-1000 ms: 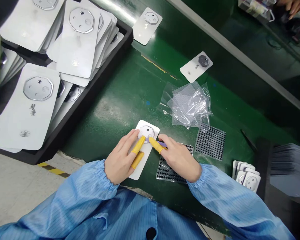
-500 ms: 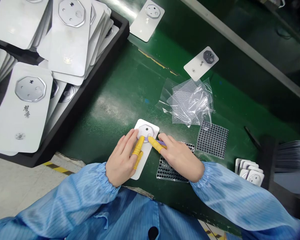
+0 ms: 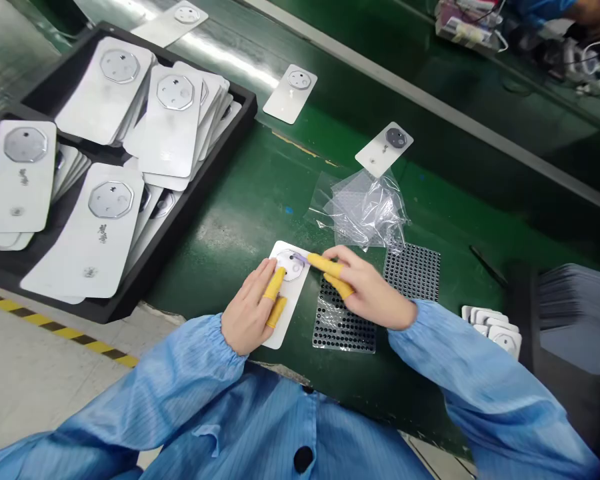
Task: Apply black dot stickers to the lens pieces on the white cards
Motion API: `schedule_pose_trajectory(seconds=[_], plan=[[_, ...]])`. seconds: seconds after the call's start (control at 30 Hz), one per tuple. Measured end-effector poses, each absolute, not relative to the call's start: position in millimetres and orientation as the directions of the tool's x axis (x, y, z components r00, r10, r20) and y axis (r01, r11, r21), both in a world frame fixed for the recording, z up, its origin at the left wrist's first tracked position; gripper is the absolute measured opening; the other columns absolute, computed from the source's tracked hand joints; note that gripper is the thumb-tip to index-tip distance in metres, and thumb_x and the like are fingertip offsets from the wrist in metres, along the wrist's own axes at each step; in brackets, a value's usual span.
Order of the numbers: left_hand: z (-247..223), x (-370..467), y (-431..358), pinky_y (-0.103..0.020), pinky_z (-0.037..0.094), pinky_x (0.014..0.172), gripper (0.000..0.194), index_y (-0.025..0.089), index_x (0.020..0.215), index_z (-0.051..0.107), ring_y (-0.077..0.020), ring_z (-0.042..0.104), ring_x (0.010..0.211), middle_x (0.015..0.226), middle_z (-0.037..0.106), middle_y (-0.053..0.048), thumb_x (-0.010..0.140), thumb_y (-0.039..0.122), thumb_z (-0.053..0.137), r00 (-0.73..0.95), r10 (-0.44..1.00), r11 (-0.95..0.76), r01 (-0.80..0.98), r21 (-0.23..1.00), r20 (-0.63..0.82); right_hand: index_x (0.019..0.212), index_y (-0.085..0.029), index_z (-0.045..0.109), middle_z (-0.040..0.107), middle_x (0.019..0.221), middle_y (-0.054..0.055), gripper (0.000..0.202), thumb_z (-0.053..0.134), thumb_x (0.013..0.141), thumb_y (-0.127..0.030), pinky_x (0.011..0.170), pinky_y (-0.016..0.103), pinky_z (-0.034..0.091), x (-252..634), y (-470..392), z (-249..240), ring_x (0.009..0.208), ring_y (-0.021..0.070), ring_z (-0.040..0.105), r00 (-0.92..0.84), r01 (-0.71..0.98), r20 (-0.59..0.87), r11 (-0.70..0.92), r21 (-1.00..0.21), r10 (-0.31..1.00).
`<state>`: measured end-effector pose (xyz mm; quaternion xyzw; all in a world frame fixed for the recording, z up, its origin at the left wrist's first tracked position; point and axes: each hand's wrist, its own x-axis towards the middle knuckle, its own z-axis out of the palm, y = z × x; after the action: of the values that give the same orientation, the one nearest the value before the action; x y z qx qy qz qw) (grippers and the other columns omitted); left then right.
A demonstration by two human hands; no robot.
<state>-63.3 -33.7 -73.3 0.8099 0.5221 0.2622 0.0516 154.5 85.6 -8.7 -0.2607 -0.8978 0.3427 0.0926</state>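
A white phone back cover [image 3: 291,303], with an octagonal camera ring near its top, lies flat on the green bench in front of me. My left hand [image 3: 250,310] rests on its left side with fingers stretched out, the thumb and index finger in yellow finger cots. Between the cotted fingers of my right hand [image 3: 370,287] is a thin purple tool [image 3: 301,257], partly hidden. Its tip is at the dark hole in the camera ring. Under and beside my right hand lies a sheet of small black dots [image 3: 347,333]; a second dotted sheet [image 3: 420,267] is behind it.
A black tray [image 3: 230,143] of stacked white covers stands at left. Crumpled clear film [image 3: 363,210] lies beyond the dotted sheets. Single covers [image 3: 290,97] lie further back. Small stacked pieces [image 3: 495,327] and grey sheets [image 3: 577,313] are at right.
My right hand has shifted the purple tool from across the lower camera ring up to the dark hole. My left hand stays on the cover. The head view has moved, showing more tray.
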Motion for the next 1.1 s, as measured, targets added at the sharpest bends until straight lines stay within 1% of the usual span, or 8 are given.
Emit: schedule_pose_trajectory(seconds=[0.1, 0.2, 0.33, 0.47, 0.6, 0.8, 0.93, 1.1], plan=[[-74.9, -63.2, -35.5, -0.058, 0.043, 0.105, 0.021, 0.007, 0.1, 0.057, -0.0434, 0.027, 0.14, 0.156, 0.017, -0.026, 0.079, 0.004, 0.056, 0.332, 0.875, -0.457, 0.808, 0.372, 0.354, 0.13, -0.024, 0.052, 0.055, 0.116, 0.007, 0.042, 0.045, 0.091, -0.011, 0.086, 0.036, 0.052, 174.1, 86.5, 5.9, 0.103, 0.0183, 0.056, -0.722, 0.407, 0.101, 0.538, -0.738, 0.685], [-76.5, -62.1, -37.3, -0.059, 0.039, 0.108, 0.019, 0.011, 0.085, 0.059, -0.0438, 0.025, 0.141, 0.159, 0.01, -0.019, 0.07, -0.001, 0.057, 0.291, 0.9, -0.416, 0.796, 0.439, 0.326, 0.13, -0.027, 0.053, 0.057, 0.115, 0.007, 0.041, 0.047, 0.092, -0.016, 0.086, 0.037, 0.052, 204.2, 81.7, 9.7, 0.104, 0.0198, 0.057, -0.553, 0.551, 0.129, 0.477, -0.685, 0.823], [-78.2, -60.1, -37.8, -0.06, 0.037, 0.109, 0.028, 0.011, 0.088, 0.06, -0.0436, 0.024, 0.141, 0.159, 0.013, -0.019, 0.063, -0.003, 0.057, 0.257, 0.917, -0.38, 0.795, 0.473, 0.305, 0.129, -0.023, 0.056, 0.058, 0.115, 0.01, 0.04, 0.049, 0.089, -0.02, 0.078, 0.036, 0.053, 257.8, 79.4, -8.5, 0.101, 0.0228, 0.059, -0.3, 0.813, 0.188, 0.354, -0.462, 0.935], [-78.9, -60.2, -36.5, -0.059, 0.039, 0.109, 0.028, 0.011, 0.098, 0.058, -0.0415, 0.025, 0.142, 0.158, 0.015, -0.02, 0.073, -0.001, 0.056, 0.277, 0.895, -0.42, 0.784, 0.456, 0.348, 0.121, -0.018, 0.062, 0.059, 0.106, 0.012, 0.038, 0.049, 0.086, -0.023, 0.075, 0.038, 0.054, 294.6, 84.9, -29.1, 0.089, 0.0233, 0.061, -0.14, 0.945, 0.311, 0.22, -0.241, 0.94], [-77.6, -61.6, -34.6, -0.054, 0.045, 0.106, 0.024, 0.01, 0.109, 0.052, -0.0373, 0.028, 0.142, 0.151, 0.031, -0.025, 0.086, 0.005, 0.052, 0.292, 0.868, -0.45, 0.806, 0.384, 0.402, 0.125, -0.019, 0.058, 0.059, 0.107, 0.011, 0.041, 0.047, 0.086, -0.017, 0.082, 0.038, 0.054, 270.3, 73.1, -30.6, 0.098, 0.0237, 0.061, -0.252, 0.873, 0.355, 0.369, -0.318, 0.901], [-73.7, -65.8, -30.7, -0.047, 0.052, 0.1, 0.03, 0.008, 0.115, 0.051, -0.0341, 0.047, 0.131, 0.132, 0.055, -0.027, 0.088, 0.021, 0.059, 0.247, 0.872, -0.415, 0.83, 0.371, 0.423, 0.129, -0.016, 0.052, 0.054, 0.117, 0.014, 0.062, 0.036, 0.072, 0.004, 0.078, 0.036, 0.058, 167.0, 22.0, -33.5, 0.096, 0.0225, 0.061, -0.595, 0.686, 0.123, 0.582, -0.436, 0.794], [-69.9, -66.1, -30.0, -0.046, 0.053, 0.099, 0.035, 0.005, 0.115, 0.051, -0.0358, 0.053, 0.126, 0.126, 0.058, -0.029, 0.086, 0.021, 0.062, 0.221, 0.879, -0.396, 0.833, 0.386, 0.423, 0.121, -0.007, 0.057, 0.055, 0.113, 0.018, 0.057, 0.031, 0.073, 0.007, 0.073, 0.036, 0.061, 122.7, -1.1, -38.7, 0.09, 0.0234, 0.063, -0.63, 0.72, 0.012, 0.59, -0.366, 0.776], [-65.8, -63.6, -30.5, -0.047, 0.054, 0.097, 0.037, 0.004, 0.118, 0.05, -0.0372, 0.053, 0.124, 0.125, 0.059, -0.029, 0.086, 0.019, 0.062, 0.21, 0.888, -0.384, 0.829, 0.406, 0.41, 0.124, -0.008, 0.056, 0.057, 0.106, 0.017, 0.054, 0.03, 0.079, 0.006, 0.063, 0.033, 0.062, 107.8, -11.5, -37.2, 0.08, 0.021, 0.063, -0.608, 0.774, -0.047, 0.577, -0.261, 0.793]])
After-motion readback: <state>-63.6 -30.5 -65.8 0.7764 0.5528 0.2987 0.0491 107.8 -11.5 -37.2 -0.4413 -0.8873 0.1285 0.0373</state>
